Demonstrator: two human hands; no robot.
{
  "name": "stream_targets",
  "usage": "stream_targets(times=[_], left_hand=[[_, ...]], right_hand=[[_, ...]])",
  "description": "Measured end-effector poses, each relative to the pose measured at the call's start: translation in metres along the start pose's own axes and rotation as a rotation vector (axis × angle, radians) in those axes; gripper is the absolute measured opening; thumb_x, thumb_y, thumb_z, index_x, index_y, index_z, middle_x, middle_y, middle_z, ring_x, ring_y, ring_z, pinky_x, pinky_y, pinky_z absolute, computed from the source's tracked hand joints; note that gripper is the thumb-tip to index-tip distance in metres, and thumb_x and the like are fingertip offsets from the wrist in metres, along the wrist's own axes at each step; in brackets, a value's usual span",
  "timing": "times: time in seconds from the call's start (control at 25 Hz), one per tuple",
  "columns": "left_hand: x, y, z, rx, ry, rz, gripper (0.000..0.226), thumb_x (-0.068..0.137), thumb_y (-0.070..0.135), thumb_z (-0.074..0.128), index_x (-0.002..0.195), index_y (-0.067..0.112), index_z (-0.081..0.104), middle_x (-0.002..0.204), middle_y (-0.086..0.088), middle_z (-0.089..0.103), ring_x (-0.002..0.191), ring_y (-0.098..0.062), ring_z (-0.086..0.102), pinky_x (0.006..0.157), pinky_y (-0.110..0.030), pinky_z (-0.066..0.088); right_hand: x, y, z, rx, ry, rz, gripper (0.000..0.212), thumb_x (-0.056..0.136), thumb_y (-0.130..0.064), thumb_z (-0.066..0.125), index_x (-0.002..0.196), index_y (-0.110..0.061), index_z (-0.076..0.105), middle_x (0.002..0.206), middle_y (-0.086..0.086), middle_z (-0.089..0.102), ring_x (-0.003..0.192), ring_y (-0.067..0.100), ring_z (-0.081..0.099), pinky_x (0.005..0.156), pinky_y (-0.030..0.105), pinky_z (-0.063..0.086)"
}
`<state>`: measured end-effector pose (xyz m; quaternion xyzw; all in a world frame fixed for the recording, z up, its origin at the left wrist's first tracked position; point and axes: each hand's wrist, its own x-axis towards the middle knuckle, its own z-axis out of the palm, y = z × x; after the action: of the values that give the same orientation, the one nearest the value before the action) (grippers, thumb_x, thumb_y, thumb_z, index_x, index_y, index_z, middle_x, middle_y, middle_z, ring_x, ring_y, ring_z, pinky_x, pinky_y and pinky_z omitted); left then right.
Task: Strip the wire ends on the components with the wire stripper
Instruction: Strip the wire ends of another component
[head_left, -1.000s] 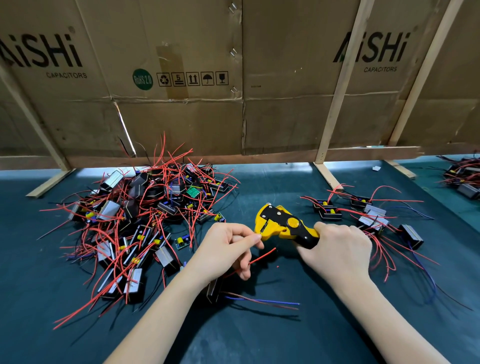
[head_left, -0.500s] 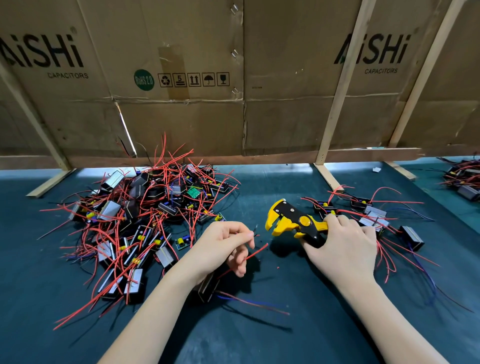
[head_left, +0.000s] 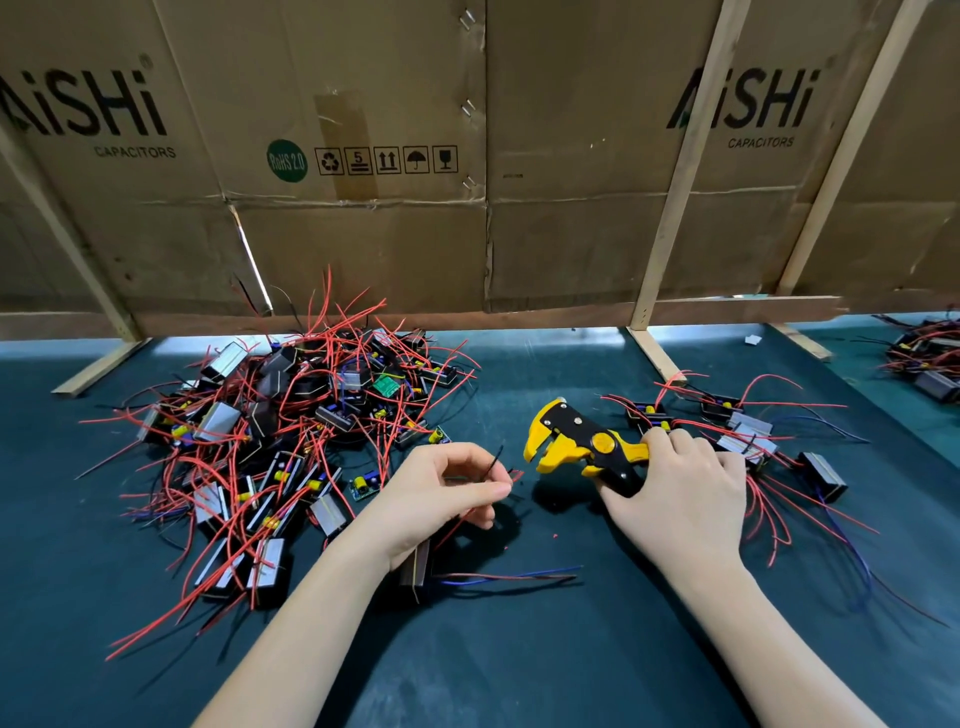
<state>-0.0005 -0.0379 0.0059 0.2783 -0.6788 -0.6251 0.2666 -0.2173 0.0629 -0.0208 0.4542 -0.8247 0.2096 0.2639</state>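
On desk: pile (head_left: 291, 441) far left. Your left hand (head_left: 441, 493) pinches wires (head_left: 511, 475); right hand (head_left: 680, 488) grips stripper (head_left: 582, 441), mouth agape just beside. Feed one end squarely, shallow, then squeeze firmly.

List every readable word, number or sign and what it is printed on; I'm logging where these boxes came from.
"AiSHi" over "CAPACITORS": left cardboard panel, partly cut off by the frame edge.
"AiSHi" over "CAPACITORS": right cardboard panel.
"RoHS 2.0": green round mark.
"5": one of the row of handling symbols (recycling, stacking, arrows, umbrella, glass).
Wire stripper and components: no readable text.
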Motion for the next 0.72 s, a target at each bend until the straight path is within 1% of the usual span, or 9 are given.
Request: stream_targets(times=[0.08,0.16,0.24,0.32,0.44,0.56,0.72], left_hand=[[0.0,-0.001,0.003,-0.006,0.004,-0.009,0.011,0.083,-0.004,0.071,0.093,0.0,0.068,0.067,-0.002,0.059,0.054,-0.015,0.057,0.057,-0.025,0.052],[0.001,-0.002,0.007,0.033,0.025,-0.004,0.01,0.083,-0.002,0.072,0.093,0.0,0.071,0.063,-0.001,0.057,0.052,-0.013,0.054,0.053,-0.024,0.049],[0.002,-0.003,0.008,0.11,0.058,0.01,0.004,0.084,0.004,0.073,0.088,0.002,0.073,0.058,0.0,0.056,0.05,-0.013,0.05,0.052,-0.022,0.045],[0.003,-0.003,0.01,0.189,0.101,0.024,0.004,0.085,0.009,0.073,0.082,0.007,0.073,0.053,0.003,0.056,0.047,-0.013,0.048,0.052,-0.021,0.043],[0.003,-0.004,0.014,0.201,0.158,0.048,0.01,0.086,0.008,0.071,0.076,0.01,0.069,0.055,0.004,0.058,0.046,-0.011,0.048,0.05,-0.021,0.043],[0.003,-0.003,0.012,0.199,0.2,0.061,0.01,0.086,0.006,0.069,0.076,0.007,0.067,0.057,0.002,0.058,0.046,-0.013,0.048,0.048,-0.022,0.044],[0.003,-0.001,0.01,0.192,0.195,0.038,0.008,0.085,0.005,0.069,0.078,0.003,0.068,0.056,0.001,0.06,0.046,-0.015,0.051,0.049,-0.023,0.045]], right_hand=[[0.0,-0.002,0.0,-0.004,-0.001,-0.009,0.051,0.061,-0.049,0.081,0.078,-0.006,0.06,0.074,0.009,0.061,0.074,0.034,0.058,0.074,0.042,0.036],[-0.001,-0.004,0.001,-0.017,0.0,-0.029,0.051,0.061,-0.049,0.081,0.08,-0.006,0.061,0.075,0.01,0.061,0.073,0.034,0.058,0.073,0.042,0.036],[-0.002,-0.005,0.002,-0.029,0.005,-0.047,0.051,0.062,-0.049,0.08,0.08,-0.006,0.061,0.074,0.01,0.06,0.072,0.034,0.057,0.073,0.042,0.036],[-0.002,-0.006,0.003,-0.027,0.017,-0.054,0.05,0.063,-0.049,0.08,0.079,-0.006,0.06,0.073,0.009,0.06,0.072,0.034,0.057,0.072,0.042,0.035],[-0.002,-0.007,0.003,-0.024,0.028,-0.055,0.05,0.062,-0.05,0.08,0.078,-0.007,0.059,0.072,0.008,0.058,0.071,0.033,0.056,0.072,0.042,0.035],[-0.002,-0.006,0.002,-0.016,0.021,-0.05,0.051,0.061,-0.05,0.08,0.078,-0.007,0.059,0.072,0.008,0.059,0.071,0.033,0.057,0.072,0.042,0.035],[-0.003,-0.006,0.002,-0.016,0.022,-0.056,0.052,0.061,-0.05,0.08,0.079,-0.007,0.059,0.073,0.008,0.059,0.072,0.033,0.056,0.073,0.042,0.035]])
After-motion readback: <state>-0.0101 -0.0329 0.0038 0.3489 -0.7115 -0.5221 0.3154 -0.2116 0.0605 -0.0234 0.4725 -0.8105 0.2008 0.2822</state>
